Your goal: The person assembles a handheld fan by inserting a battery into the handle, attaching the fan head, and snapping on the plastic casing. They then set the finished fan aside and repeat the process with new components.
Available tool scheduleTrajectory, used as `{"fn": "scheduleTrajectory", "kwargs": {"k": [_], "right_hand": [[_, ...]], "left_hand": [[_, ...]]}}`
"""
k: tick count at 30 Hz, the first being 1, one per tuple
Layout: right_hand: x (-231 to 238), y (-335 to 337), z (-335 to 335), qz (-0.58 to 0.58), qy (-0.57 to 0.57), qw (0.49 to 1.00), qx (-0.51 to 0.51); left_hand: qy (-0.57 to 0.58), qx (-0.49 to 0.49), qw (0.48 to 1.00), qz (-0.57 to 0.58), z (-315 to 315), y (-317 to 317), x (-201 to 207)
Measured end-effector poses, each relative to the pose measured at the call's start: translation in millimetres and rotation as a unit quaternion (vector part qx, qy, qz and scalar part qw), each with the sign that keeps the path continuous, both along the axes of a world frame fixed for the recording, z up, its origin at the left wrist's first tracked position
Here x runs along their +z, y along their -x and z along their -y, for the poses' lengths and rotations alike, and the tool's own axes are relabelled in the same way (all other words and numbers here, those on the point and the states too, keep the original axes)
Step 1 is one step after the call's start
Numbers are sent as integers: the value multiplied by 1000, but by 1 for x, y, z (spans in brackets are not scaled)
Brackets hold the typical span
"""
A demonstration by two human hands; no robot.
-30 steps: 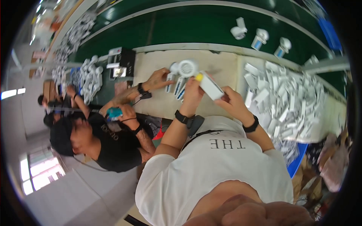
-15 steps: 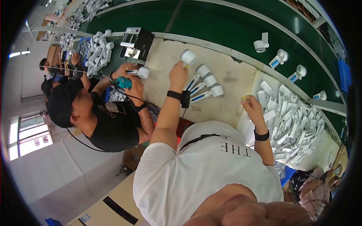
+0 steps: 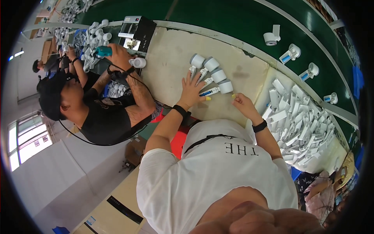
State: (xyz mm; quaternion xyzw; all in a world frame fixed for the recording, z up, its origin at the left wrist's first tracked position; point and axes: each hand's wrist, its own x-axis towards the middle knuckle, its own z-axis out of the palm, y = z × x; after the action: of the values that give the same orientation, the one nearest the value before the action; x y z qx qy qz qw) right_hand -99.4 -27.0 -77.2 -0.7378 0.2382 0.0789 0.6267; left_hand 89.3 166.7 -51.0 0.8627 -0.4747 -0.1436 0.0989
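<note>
- Best, by the look of it, to steady the four white round-headed units with light, flat fingers, without knocking one head against the next.
- Lying fanned on the table, heads side by side, narrow handles pointing back toward the left hand.
- Probably wiser to shift each unit by the handle, well clear of the neighbouring heads.
- On the left, a grip with fingers spread wide over the handles, apparently touching; impossible to tell any firm hold.
- On the right hand, a half-curled grip, thumb and forefinger slightly apart, nothing visible between, yellow finger cover near the lowest head.
</note>
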Motion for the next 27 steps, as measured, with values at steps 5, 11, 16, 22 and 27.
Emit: {"fn": "scheduleTrajectory", "kwargs": {"k": [5, 11, 16, 22, 27], "right_hand": [[-8, 5, 9, 3, -11, 999, -47], [-17, -13, 64, 2, 78, 994, -71], [-4, -63, 140, 98, 324, 922, -189], [9, -130, 219, 94, 697, 710, 35], [-10, -163, 234, 33, 647, 733, 208]], "left_hand": [[55, 0, 998, 7, 6, 2, -24], [58, 56, 996, 33, 21, 1, -26], [54, 94, 992, 70, 32, -18, -31], [37, 195, 973, 117, 13, -92, -36], [-109, 279, 947, 113, 2, -134, -19]]}}
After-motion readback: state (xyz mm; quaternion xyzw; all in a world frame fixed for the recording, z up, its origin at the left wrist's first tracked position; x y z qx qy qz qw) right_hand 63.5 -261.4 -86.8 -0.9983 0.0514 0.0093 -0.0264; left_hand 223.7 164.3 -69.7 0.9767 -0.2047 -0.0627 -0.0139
